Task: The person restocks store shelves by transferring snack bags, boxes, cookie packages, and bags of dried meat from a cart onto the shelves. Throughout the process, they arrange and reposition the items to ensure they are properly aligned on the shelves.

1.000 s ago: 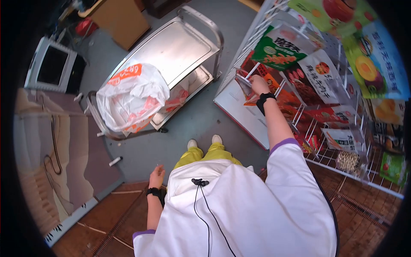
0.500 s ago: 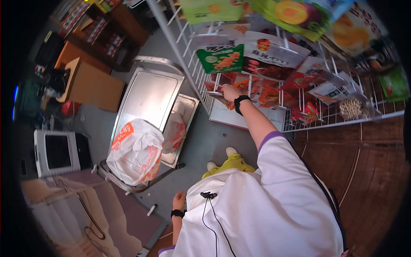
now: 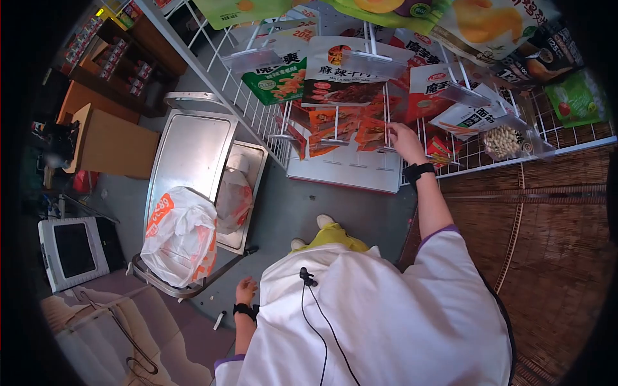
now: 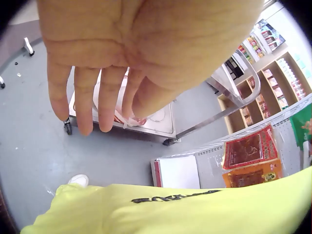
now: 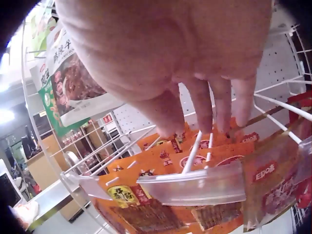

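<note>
My right hand (image 3: pixel 405 143) reaches to the lower row of a white wire rack, at hanging orange snack packets (image 3: pixel 370 136). In the right wrist view, the thumb and straight fingers of that hand (image 5: pixel 170 53) point down, fingertips right at the packets' top edges. A white hook (image 5: pixel 192 153) runs between thumb and fingers, with a clear label holder (image 5: pixel 195 187) at its front. Brown strips show through the front packet (image 5: pixel 146 217). My left hand (image 3: pixel 245 291) hangs beside my body, fingers loose and holding nothing; its palm (image 4: pixel 136 44) fills the top of the left wrist view.
Larger pouches, among them a white-and-brown one (image 3: pixel 341 74) and a green one (image 3: pixel 277 83), hang above. A white rack base (image 3: pixel 344 170) lies below. To the left stands a metal trolley (image 3: pixel 193 138) with a white plastic bag (image 3: pixel 180 241). A cardboard box (image 3: pixel 119 145) is farther back.
My right hand has left the packets at the rack's left end and moved right to the orange ones. The head view has turned toward the rack. My left hand still hangs down.
</note>
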Demonstrator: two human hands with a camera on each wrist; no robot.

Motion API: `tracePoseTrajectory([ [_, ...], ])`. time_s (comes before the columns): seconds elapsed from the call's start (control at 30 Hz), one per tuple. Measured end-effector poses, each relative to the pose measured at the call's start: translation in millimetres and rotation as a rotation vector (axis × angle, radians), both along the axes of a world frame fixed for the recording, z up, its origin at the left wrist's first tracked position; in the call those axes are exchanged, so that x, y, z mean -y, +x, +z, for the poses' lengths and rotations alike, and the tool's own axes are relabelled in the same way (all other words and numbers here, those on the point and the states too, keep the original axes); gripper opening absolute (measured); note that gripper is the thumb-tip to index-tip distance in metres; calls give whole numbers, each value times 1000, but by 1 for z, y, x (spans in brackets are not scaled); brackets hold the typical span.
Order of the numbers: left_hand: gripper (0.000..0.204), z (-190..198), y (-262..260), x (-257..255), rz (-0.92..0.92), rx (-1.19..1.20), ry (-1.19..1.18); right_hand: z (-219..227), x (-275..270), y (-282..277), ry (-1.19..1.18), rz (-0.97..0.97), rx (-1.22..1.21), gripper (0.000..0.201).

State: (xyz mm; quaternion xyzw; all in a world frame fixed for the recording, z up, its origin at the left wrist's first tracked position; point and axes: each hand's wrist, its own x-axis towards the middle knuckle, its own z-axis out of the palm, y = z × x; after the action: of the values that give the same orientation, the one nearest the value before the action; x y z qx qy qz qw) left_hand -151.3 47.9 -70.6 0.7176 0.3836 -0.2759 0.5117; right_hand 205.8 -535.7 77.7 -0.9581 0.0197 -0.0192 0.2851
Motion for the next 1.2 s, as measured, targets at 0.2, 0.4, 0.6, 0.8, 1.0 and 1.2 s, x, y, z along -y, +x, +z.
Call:
tracePoseTrajectory([
  [0.2,31,6,21,23,-34,-19,19,-39,34,18,-75,188,-116,39],
  [0.4,33,12,14,42,-21,78,-11,-49,24,41,18,235,-337,43],
  [0.6,33,8,-20,56,14,-8,27,-33,16,38,-40,248,-493,48],
  [0.8,32,-6,-37,57,111,-42,-16,-37,20,32,16,257,-491,52],
  [1.0,31,-4,-29,61,8,5,35,-35,37,33,50,217,-388,47],
  [1.2,31,1,-25,64,32,34,29,-39,55,39,75,264,-288,36],
])
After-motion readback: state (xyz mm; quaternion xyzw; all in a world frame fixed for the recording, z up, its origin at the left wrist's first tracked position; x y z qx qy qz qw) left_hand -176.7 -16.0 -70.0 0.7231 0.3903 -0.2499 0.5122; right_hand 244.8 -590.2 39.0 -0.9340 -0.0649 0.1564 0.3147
